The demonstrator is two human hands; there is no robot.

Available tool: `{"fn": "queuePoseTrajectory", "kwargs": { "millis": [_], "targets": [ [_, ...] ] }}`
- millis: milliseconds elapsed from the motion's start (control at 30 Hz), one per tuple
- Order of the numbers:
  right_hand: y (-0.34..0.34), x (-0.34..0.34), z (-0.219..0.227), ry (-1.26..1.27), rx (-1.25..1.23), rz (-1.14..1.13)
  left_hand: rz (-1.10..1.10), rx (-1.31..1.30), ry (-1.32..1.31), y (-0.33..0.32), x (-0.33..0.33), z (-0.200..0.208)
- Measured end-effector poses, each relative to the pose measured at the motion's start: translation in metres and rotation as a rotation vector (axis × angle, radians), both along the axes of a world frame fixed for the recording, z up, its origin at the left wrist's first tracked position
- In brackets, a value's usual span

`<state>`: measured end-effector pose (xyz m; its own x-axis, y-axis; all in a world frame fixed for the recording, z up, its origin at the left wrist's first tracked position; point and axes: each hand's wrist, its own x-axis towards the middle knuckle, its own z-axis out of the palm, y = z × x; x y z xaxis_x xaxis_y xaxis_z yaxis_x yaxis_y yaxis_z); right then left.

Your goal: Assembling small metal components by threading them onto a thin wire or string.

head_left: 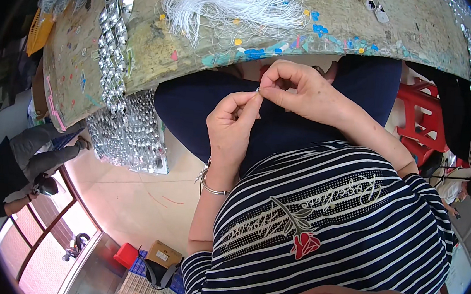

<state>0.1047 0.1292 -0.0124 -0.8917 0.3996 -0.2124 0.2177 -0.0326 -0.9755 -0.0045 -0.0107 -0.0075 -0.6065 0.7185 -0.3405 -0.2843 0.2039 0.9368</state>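
My left hand (231, 123) and my right hand (302, 92) meet over my lap, just off the table's near edge. Thumb and forefinger of each are pinched together, fingertips touching around a tiny pale, shiny bit (259, 89). It is too small and too covered to name. Beyond my hands, a loose bundle of thin white cords (225, 5) lies across the worktable (153, 61). To the left, shiny silver strips of linked pieces (112, 46) run over the table edge.
Below those strips hangs a mass of silver pieces (127, 132). Two metal pieces (380, 13) lie at the table's far right. A red stool (426, 116) stands at right. Behind on the left are a cardboard box (164, 254) and crates. Other people are at both sides.
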Motion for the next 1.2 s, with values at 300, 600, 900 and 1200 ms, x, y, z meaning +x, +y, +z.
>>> {"fn": "queuePoseTrajectory", "kwargs": {
  "millis": [300,600,900,1200],
  "targets": [
    [0.001,-0.001,0.010,-0.075,-0.252,-0.027,0.025,0.004,-0.078,0.001,0.002,0.000],
    [-0.002,-0.001,0.001,0.011,-0.179,-0.026,0.038,-0.039,-0.161,0.000,-0.003,0.003],
    [0.001,-0.005,0.003,0.024,-0.503,-0.071,0.053,-0.034,-0.338,-0.005,-0.007,0.000],
    [0.000,-0.006,-0.004,0.044,-0.488,-0.077,0.016,0.031,-0.318,-0.004,-0.010,0.000]
  ]
}}
